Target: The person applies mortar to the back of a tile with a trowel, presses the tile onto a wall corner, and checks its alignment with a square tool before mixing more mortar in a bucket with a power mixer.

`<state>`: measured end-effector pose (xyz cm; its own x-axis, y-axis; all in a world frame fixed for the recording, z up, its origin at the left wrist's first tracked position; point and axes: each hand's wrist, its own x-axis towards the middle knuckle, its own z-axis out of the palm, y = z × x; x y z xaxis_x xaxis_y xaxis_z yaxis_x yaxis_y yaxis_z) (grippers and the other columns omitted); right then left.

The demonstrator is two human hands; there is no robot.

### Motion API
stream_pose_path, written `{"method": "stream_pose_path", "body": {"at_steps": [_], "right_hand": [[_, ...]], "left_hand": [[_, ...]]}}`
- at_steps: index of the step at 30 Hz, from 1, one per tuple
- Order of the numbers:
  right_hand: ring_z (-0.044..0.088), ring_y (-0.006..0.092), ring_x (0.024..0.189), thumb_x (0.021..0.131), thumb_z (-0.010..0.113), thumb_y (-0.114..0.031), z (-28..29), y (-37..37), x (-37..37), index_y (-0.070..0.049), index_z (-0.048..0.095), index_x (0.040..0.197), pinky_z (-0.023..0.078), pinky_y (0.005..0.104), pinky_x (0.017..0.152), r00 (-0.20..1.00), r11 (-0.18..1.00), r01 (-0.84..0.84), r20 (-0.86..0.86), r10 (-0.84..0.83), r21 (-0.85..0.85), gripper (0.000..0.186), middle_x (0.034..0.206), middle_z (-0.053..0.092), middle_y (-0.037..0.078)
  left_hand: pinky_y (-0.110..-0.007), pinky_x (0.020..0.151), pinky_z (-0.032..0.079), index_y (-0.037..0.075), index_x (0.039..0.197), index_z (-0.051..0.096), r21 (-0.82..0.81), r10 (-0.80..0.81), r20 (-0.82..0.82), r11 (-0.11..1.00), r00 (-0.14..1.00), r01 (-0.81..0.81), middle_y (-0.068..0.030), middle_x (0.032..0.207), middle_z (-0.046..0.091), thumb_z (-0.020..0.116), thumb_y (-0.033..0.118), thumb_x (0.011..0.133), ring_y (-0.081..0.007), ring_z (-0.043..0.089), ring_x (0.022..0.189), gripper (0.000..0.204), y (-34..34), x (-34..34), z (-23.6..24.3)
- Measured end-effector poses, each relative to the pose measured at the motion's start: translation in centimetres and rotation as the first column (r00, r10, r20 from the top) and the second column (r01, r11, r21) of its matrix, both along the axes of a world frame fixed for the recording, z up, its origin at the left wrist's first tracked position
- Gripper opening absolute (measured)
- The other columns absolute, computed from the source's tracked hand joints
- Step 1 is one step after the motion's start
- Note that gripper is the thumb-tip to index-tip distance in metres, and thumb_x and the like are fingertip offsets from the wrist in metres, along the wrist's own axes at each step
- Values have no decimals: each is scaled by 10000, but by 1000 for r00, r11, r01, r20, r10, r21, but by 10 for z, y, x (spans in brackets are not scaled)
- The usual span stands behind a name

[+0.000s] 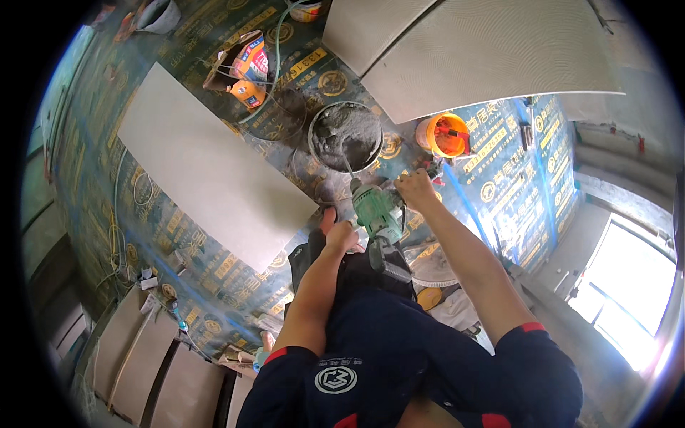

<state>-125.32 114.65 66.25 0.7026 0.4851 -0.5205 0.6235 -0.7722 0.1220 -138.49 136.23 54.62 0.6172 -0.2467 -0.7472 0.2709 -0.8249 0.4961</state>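
A green cordless mixing drill (375, 210) with a black battery is held in front of my body. My right hand (416, 190) is closed on its handle at the right side. On the left side, my left hand (342, 237) is closed against the drill, its fingers partly hidden. The mixing shaft (348, 165) slants down into a round bucket (312, 135) of grey mortar (346, 128). Its lower end is sunk in the mortar and out of sight.
A large pale tile (207, 167) lies left of the bucket, and ridged slabs (492, 53) lie at upper right. Nearby are an orange bucket (426, 134) with tools, a torn bag (250, 68) and a green hose (277, 64). Printed sheeting (203, 246) covers the floor.
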Motion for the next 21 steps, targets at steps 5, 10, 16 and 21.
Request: {"method": "stream_pose_path", "body": {"at_steps": [5,10,16,21], "right_hand": [[611,171,846,789,554,-202,-5,5,-6,-200,631,863,382,385,765,999,1000,26,-38,-25,12,107,877,624,-17],[621,186,851,789,551,-208,-4,15,4,-202,642,882,401,410,786,993,999,49,-106,-50,-11,130,876,624,-12],[662,239,825,732,631,-205,10,13,13,-147,670,839,474,415,699,987,997,65,-147,-58,40,128,843,674,41],[649,236,838,586,736,-212,22,3,8,-170,639,880,444,496,739,955,997,56,-288,-68,-49,312,846,642,34]], "left_hand": [[-391,772,477,20,1123,540,-34,51,117,998,992,-48,-212,1027,585,788,432,555,-345,615,905,744,8,-5,5],[-458,772,483,23,1111,478,13,27,24,1000,999,-27,-253,921,628,607,287,759,-403,612,875,458,14,4,13],[-461,761,492,18,1104,487,3,-64,62,998,996,64,-246,893,637,513,235,802,-390,624,863,373,26,12,25],[-458,722,500,-28,1056,484,16,-346,108,938,932,346,-259,855,636,530,174,758,-388,635,827,363,18,26,64]]}}
